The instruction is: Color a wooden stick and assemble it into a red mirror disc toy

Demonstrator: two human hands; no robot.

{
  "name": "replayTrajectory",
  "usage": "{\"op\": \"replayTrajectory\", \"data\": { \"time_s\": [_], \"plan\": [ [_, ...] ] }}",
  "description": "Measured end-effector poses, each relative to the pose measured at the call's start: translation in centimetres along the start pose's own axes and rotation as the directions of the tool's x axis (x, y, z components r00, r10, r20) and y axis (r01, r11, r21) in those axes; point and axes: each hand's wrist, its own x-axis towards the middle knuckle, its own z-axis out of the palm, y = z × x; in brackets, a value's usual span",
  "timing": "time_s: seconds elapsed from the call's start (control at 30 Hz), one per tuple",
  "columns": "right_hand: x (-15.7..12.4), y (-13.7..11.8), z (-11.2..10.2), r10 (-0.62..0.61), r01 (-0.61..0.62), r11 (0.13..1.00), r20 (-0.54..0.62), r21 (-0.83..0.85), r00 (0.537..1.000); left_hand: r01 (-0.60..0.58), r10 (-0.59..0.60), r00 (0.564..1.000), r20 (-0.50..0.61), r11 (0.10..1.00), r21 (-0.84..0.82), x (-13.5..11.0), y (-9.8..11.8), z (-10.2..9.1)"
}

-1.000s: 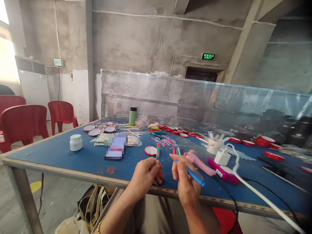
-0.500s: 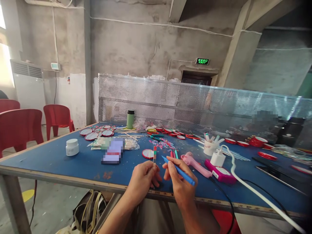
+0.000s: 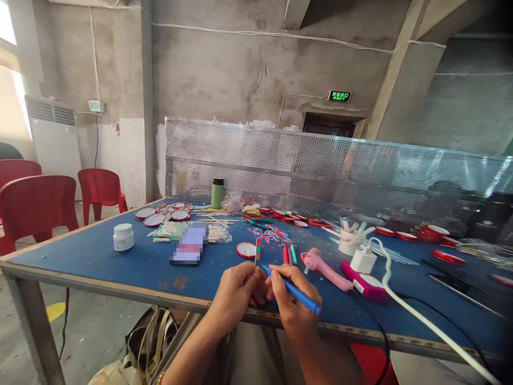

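Near the table's front edge, my left hand point(image 3: 237, 287) pinches a flat wooden stick point(image 3: 257, 249) upright; its upper part shows red, green and brownish bands. My right hand point(image 3: 295, 299) grips a blue marker point(image 3: 298, 295), its tip at the lower part of the stick, close to my left fingers. Whether the tip touches the wood I cannot tell. Just behind the stick lies a round red-rimmed disc point(image 3: 245, 250). Red markers point(image 3: 286, 255) and a green marker point(image 3: 294, 255) lie beyond my right hand.
To the right are a pink glue gun point(image 3: 326, 269), a magenta power block point(image 3: 366, 280) with a white charger point(image 3: 363, 260) and cable, and a cup of markers point(image 3: 350, 242). A phone point(image 3: 189, 244) and white jar point(image 3: 123, 237) stand left. A perforated metal screen point(image 3: 240, 160) backs the table.
The blue marker's tip has moved left and slightly down, from apart from the stick to right beside it. The whole view has shifted slightly.
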Motion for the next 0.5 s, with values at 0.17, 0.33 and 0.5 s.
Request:
{"op": "replayTrajectory", "data": {
  "time_s": [0.17,0.33,0.5],
  "plan": [
    [-0.04,0.10,0.12,0.004,-0.004,1.000,0.036,-0.007,0.999,-0.047,0.051,0.998,-0.032,0.994,0.102,-0.18,-0.24,0.06],
    [0.14,-0.16,0.13,-0.007,0.008,1.000,0.060,-0.013,0.998,-0.055,0.057,0.998,-0.022,0.994,0.096,-0.37,-0.06,0.02],
    [0.37,-0.16,0.15,-0.024,0.027,0.999,0.067,-0.036,0.997,-0.058,0.062,0.998,-0.026,0.992,0.115,-0.21,-0.05,-0.03]
  ]
}}
